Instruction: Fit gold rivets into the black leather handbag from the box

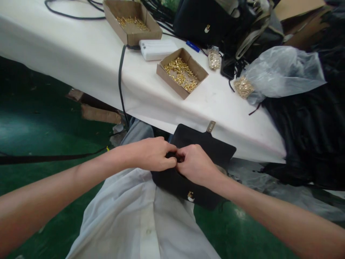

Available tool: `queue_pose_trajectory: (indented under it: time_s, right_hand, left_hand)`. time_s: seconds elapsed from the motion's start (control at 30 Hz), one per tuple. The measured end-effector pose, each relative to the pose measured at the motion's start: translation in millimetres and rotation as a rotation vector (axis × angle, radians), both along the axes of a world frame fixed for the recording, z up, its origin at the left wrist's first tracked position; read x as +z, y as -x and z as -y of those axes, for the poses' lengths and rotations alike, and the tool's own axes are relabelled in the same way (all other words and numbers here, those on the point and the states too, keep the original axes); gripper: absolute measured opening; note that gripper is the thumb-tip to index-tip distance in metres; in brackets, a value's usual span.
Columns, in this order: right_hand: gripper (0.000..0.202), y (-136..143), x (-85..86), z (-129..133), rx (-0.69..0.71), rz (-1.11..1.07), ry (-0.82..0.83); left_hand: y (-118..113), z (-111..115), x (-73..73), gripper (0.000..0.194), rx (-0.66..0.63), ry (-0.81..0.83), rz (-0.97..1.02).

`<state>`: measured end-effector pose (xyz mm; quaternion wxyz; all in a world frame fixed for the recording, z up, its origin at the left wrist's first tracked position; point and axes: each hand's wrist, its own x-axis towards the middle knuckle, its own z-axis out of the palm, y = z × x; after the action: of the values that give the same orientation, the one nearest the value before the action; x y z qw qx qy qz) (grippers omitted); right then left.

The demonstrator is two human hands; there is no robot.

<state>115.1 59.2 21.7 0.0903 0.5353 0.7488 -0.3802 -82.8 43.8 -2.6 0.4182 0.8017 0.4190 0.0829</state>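
A black handbag [172, 181] lies across my lap with its flap [201, 144] folded back toward the table edge. The flap carries a metal clasp plate [211, 126], and a gold turn lock [191, 196] sits on the bag's front. Over the bag's opening, my left hand [159, 154] has its thumb and fingers closed around a dark part I cannot make out. My right hand [195, 163] touches it from the other side, fingers curled in a pinch. Whatever is between the right fingertips is hidden.
On the white table [91, 46] stand two cardboard trays, one nearer [172, 81] and one farther [140, 37], holding small gold fittings. A white box [157, 49], blue pen [193, 46], plastic bag [285, 73] and another black handbag [199, 21] are there too. Black material [315, 133] hangs at right.
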Motion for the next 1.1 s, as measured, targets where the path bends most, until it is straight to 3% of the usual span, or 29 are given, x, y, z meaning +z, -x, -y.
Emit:
queue_pose_trajectory:
  time_s: [0.13, 0.3, 0.47, 0.57, 0.63, 0.7, 0.77, 0.9, 1.03, 1.1]
  right_hand:
    - [0.017, -2, -26.2, 4, -0.042, -0.047, 0.013]
    - [0.021, -8, -35.8, 2, -0.027, -0.170, 0.035]
    - [0.026, -11, -42.3, -2, -0.012, -0.225, 0.059]
    - [0.026, -7, -44.4, -2, -0.037, -0.251, 0.070]
    - [0.019, -6, -45.4, -2, -0.037, -0.276, 0.086]
    - [0.011, -5, -46.4, -4, -0.029, -0.296, 0.110]
    - [0.011, -7, -47.2, -6, -0.026, -0.294, 0.126]
    - [0.025, -9, -46.8, -8, -0.015, -0.303, 0.162]
    - [0.024, -7, -46.7, -7, 0.044, -0.331, 0.206]
    - [0.022, -6, -47.9, -7, 0.038, -0.333, 0.224]
  left_hand:
    - [-7, 15, -25.2, 0.033, 0.156, 0.044, 0.063]
    - [-7, 30, -29.6, 0.047, 0.403, 0.146, 0.151]
    - [-8, 41, -42.1, 0.047, 0.632, 0.279, 0.357]
    - [-15, 56, -42.4, 0.034, 0.756, 0.083, 0.394]
    - [-20, 68, -36.5, 0.031, 0.701, -0.155, 0.369]
    - [-22, 78, -27.9, 0.037, 0.576, -0.240, 0.360]
    - [-21, 85, -19.7, 0.037, 0.513, -0.182, 0.323]
    - [-6, 89, -11.9, 0.024, 0.521, -0.014, 0.269]
    - [9, 84, -17.4, 0.024, 0.505, 0.212, 0.473]
    - [9, 81, -22.9, 0.031, 0.567, 0.328, 0.553]
